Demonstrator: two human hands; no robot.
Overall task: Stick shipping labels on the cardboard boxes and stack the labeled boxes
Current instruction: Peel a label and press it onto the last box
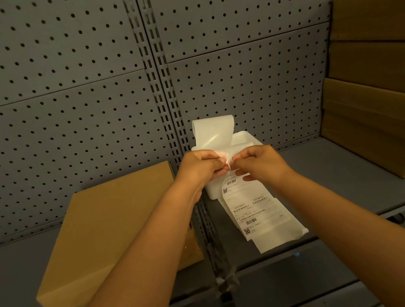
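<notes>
The strip of shipping labels [255, 209] hangs from both hands down over a white tray [241, 141] onto the grey shelf [333, 174], its glossy backing curling up behind (printed side facing us). The left hand [199, 166] and right hand [259, 161] meet above it, fingers curled, each pinching the strip's top edge. A cardboard box [108, 236] lies just left of the forearms, stacked boxes [383, 85] well right.

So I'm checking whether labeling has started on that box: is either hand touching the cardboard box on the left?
Apart. The head view shows both the left hand and right hand pinching the label strip over the white tray, beside the cardboard box.
</notes>
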